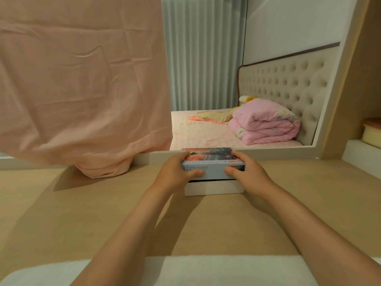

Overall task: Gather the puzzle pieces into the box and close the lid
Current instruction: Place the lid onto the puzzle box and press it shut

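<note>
A white puzzle box base (214, 188) stands on the wooden tabletop (103, 213), close to the mirror. Its printed lid (212, 159), with a red and grey picture on top, sits partway down over the base; a dark gap shows between the two. My left hand (177, 172) grips the lid's left end, thumb on the front face. My right hand (245, 172) grips the right end the same way. No loose puzzle pieces are visible; the inside of the box is hidden.
A pink cloth (82, 89) hangs over the left part of the mirror (226, 79) and bunches on the table behind my left hand. The mirror reflects a bed with a folded pink quilt. A shelf at right holds a yellow container (371, 135).
</note>
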`<state>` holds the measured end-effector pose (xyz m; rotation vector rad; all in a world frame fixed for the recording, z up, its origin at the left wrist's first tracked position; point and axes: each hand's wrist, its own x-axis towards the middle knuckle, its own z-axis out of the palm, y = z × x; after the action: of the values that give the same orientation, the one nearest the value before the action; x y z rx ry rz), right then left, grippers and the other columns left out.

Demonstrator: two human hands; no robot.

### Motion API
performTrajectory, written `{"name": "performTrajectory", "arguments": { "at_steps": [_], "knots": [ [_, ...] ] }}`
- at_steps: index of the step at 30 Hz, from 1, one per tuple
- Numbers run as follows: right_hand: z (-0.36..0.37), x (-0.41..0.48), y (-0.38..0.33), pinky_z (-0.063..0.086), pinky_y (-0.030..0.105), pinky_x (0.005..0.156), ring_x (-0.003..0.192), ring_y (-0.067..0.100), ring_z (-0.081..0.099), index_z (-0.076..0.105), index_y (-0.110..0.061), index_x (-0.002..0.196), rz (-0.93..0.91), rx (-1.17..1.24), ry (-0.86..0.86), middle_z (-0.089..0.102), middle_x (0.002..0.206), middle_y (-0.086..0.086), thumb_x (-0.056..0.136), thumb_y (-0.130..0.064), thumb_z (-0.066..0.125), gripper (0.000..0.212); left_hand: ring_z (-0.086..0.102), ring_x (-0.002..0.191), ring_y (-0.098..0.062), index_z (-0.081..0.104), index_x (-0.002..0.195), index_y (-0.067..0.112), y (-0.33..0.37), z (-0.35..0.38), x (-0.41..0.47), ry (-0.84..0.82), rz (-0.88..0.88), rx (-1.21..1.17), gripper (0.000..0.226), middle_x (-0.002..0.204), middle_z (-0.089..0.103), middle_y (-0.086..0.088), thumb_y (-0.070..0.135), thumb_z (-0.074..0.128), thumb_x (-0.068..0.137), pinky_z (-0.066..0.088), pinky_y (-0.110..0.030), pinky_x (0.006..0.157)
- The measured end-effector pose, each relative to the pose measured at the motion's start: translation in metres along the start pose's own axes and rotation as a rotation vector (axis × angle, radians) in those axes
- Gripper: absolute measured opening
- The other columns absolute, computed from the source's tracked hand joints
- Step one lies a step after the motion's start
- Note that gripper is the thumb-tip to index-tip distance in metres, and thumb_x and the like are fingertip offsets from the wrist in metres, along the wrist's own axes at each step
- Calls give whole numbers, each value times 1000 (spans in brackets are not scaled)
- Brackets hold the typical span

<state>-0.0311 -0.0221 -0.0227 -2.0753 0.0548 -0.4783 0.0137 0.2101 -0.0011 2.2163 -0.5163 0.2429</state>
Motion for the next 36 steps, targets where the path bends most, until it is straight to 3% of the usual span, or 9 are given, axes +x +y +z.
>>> {"name": "performTrajectory", "arguments": {
  "at_steps": [7,16,23,25,27,30,32,34,36],
  "knots": [
    [-4,6,6,41,-2,66,110,9,54,46,-23,145,7,9,17,54,133,-4,90,-20,71,61,58,106,-11,42,147,24,3,5,4,14,1,47,84,136,56,6,53,76,76,53,-32,91],
    [-8,9,11,42,23,89,116,13,55,47,-27,144,5,-101,-36,53,137,-1,87,-27,71,63,60,106,-15,50,141,25,4,10,4,18,-10,146,76,130,63,4,51,78,75,48,-28,84],
    [-8,8,16,42,18,80,109,11,59,53,-30,138,12,-131,-46,57,132,-2,81,-31,76,61,56,92,-9,52,139,28,0,10,1,-58,-18,173,73,123,65,6,54,76,75,47,-27,78],
    [-9,6,15,46,14,76,101,6,64,55,-30,135,37,-92,-79,55,131,-3,83,-36,74,56,60,98,-13,55,134,33,1,10,2,-97,-14,227,67,122,63,5,65,67,76,52,-32,82],
    [-10,6,10,50,19,84,102,5,63,54,-33,136,15,-116,-75,46,134,-5,87,-46,65,52,53,120,-19,55,132,35,4,8,7,-77,-58,227,63,138,51,1,73,48,83,49,-37,93],
    [-11,19,-2,33,26,106,131,14,45,45,-33,145,-58,-350,-91,33,152,-4,96,-50,51,52,28,144,-25,44,145,32,7,7,31,-62,-17,326,59,161,23,0,60,33,95,33,-48,111],
    [-12,31,-11,27,31,112,143,18,33,41,-30,149,-44,-453,-168,26,160,-3,99,-52,45,55,24,146,-25,43,146,28,8,9,47,-206,16,380,55,161,22,-1,52,33,98,28,-47,115],
    [-12,43,-14,34,40,112,137,21,42,49,-34,140,-25,-506,-261,41,150,-4,98,-57,41,49,40,134,-29,59,117,31,5,16,59,-331,-6,370,36,146,43,-3,51,37,97,36,-48,108],
    [-9,51,-12,47,39,95,111,19,57,59,-39,109,1,-521,-335,58,119,-8,97,-58,39,30,50,113,-27,51,82,33,1,22,64,-361,-28,349,26,114,54,-2,53,39,93,42,-46,98]
  ]
}}
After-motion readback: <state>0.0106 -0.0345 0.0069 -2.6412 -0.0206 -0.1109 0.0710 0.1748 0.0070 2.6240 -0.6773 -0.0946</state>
